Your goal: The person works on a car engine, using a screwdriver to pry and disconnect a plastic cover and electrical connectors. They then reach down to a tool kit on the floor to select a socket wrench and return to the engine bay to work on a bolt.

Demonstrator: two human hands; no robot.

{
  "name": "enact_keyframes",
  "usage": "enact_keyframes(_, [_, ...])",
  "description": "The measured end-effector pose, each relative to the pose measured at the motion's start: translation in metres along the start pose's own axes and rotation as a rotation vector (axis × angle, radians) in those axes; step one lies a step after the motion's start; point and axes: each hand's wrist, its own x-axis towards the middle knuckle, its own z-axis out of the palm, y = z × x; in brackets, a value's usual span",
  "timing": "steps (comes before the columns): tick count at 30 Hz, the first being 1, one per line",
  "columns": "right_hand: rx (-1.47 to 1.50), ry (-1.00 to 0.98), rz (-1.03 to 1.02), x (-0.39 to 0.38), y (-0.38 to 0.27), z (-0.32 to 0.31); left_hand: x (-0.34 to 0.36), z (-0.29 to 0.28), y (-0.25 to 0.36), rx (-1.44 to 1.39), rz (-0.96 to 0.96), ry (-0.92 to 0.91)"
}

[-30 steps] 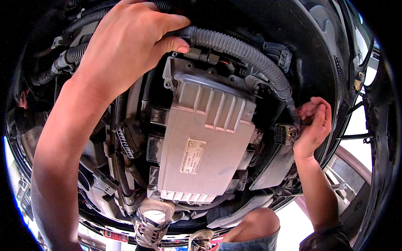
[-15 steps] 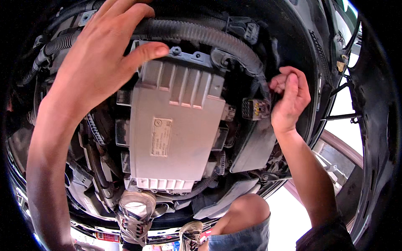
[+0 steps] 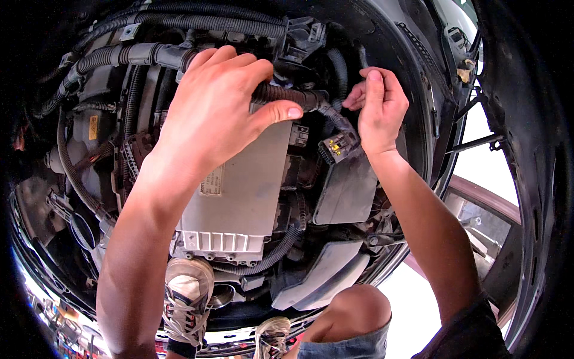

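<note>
My left hand (image 3: pixel 218 110) is wrapped over a thick black corrugated wiring harness (image 3: pixel 290 96), its thumb stretched out to the right. The harness crosses above a flat silver metal control unit (image 3: pixel 251 170) with ribbed ends and a label. From its right end hangs a dark multi-pin connector (image 3: pixel 338 146) with yellow inside, loose over a grey panel. Just right of that connector is my right hand (image 3: pixel 381 110), fingers loosely curled and thumb raised, with nothing visible in it. What lies under my left palm is hidden.
More corrugated conduits (image 3: pixel 197 22) run along the far side of the engine bay. A black bracket (image 3: pixel 304 39) stands at the far middle. My shoe (image 3: pixel 188 284) and bent knee (image 3: pixel 353 311) are at the near edge. A dark panel with a strut (image 3: pixel 475 143) rises at right.
My left hand has moved right and nearer, bringing the harness over the silver unit. The connector has shifted left and nearer. My right hand has moved slightly left and farther away.
</note>
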Motion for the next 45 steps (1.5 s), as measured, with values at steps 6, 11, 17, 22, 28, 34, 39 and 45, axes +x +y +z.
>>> enact_keyframes(6, [-0.020,0.042,0.005,0.000,0.000,0.002,-0.012,0.001,0.013,0.013,-0.110,0.021])
enact_keyframes(11, [-0.018,0.066,0.003,-0.002,0.003,0.000,-0.027,0.017,0.024,-0.004,-0.203,0.167])
enact_keyframes(17, [-0.076,0.053,-0.045,0.000,0.007,0.000,-0.028,0.035,0.031,0.069,-0.206,0.324])
enact_keyframes(22, [-0.015,0.130,0.001,-0.001,0.004,0.001,-0.029,0.041,0.026,0.081,-0.199,0.325])
enact_keyframes(28, [0.047,0.314,-0.118,0.008,0.020,0.000,-0.029,0.049,0.018,0.041,-0.122,0.409])
enact_keyframes(34, [0.079,0.197,-0.024,0.001,-0.004,-0.003,-0.028,0.050,0.016,0.056,-0.104,0.360])
enact_keyframes(39, [-0.148,0.003,-0.129,0.020,0.007,0.007,-0.027,0.048,0.019,0.092,-0.115,0.359])
enact_keyframes(45, [-0.300,-0.370,-0.112,0.047,-0.012,0.034,-0.029,0.049,0.018,0.149,-0.111,0.372])
